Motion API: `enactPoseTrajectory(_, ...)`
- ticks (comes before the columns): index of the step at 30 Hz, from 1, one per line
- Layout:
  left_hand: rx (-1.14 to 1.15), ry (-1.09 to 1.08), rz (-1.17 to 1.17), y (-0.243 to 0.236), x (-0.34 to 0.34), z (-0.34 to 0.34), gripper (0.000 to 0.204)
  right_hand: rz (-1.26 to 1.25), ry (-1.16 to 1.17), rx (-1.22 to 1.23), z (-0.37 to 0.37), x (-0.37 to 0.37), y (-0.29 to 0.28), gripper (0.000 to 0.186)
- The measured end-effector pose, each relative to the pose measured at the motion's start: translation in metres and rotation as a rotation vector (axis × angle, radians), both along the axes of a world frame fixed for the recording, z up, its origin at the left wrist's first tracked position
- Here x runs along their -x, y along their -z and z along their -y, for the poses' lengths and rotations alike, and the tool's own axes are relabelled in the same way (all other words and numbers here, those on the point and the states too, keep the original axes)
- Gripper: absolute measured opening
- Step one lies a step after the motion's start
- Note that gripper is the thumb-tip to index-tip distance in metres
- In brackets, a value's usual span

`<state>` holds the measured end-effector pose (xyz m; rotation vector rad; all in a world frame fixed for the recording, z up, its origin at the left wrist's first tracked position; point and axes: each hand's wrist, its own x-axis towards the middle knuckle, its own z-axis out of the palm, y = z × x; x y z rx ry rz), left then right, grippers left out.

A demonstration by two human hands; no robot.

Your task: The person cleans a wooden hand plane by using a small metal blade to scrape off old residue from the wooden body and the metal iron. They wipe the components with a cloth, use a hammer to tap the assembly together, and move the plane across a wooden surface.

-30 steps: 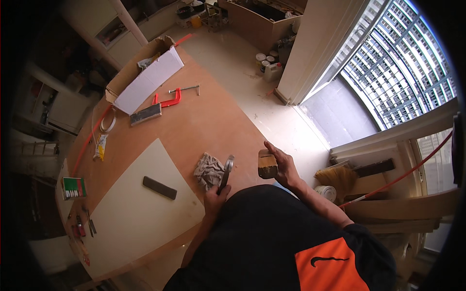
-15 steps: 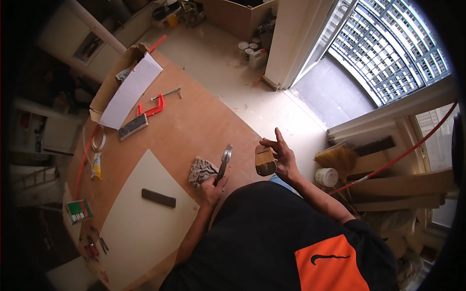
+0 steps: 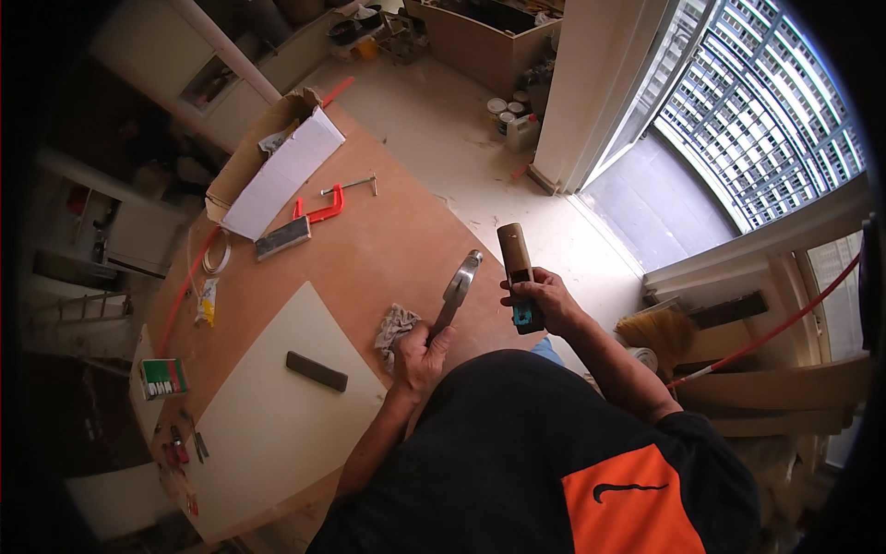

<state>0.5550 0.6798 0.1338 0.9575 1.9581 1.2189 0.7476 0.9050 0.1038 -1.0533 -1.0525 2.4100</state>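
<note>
My left hand (image 3: 417,362) is closed round the handle of a metal-headed hammer (image 3: 460,283), with the head angled up and right. Just beyond this hand, a crumpled grey rag (image 3: 393,321) lies on the plywood table (image 3: 423,228). My right hand (image 3: 549,299) grips a wooden hand plane (image 3: 512,244), held upright to the right of the hammer head, with a teal part near its lower end. A dark flat bar (image 3: 317,371) lies on a pale board (image 3: 249,434) to the left of my hands.
On the table's far part are an open cardboard box (image 3: 281,175), a red clamp (image 3: 325,212), a dark block (image 3: 283,238) and a tape roll (image 3: 216,254). Small tools (image 3: 180,448) lie at the left edge. An open doorway (image 3: 655,203) with a broom (image 3: 657,335) below it is at right.
My right hand has turned the plane from end-on to upright, showing its length and teal part, and now wraps round it. The hammer has moved slightly right and up, tilting further right.
</note>
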Motion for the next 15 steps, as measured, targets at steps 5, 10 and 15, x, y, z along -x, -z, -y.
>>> enactPoseTrajectory(5, -0.506, 0.087, -0.115, -0.04, -0.02, -0.005, 0.036, 0.011, 0.016, -0.064, 0.013, -0.001, 0.002, 0.032)
enactPoseTrajectory(10, 0.029, 0.151, -0.411, 0.011, -0.005, -0.003, 0.046, 0.028, -0.024, -0.079, 0.036, -0.009, -0.029, 0.03)
enactPoseTrajectory(15, 0.001, 0.011, -0.081, 0.057, -0.004, 0.027, 0.052, 0.058, 0.001, -0.115, 0.035, -0.027, -0.019, 0.033)
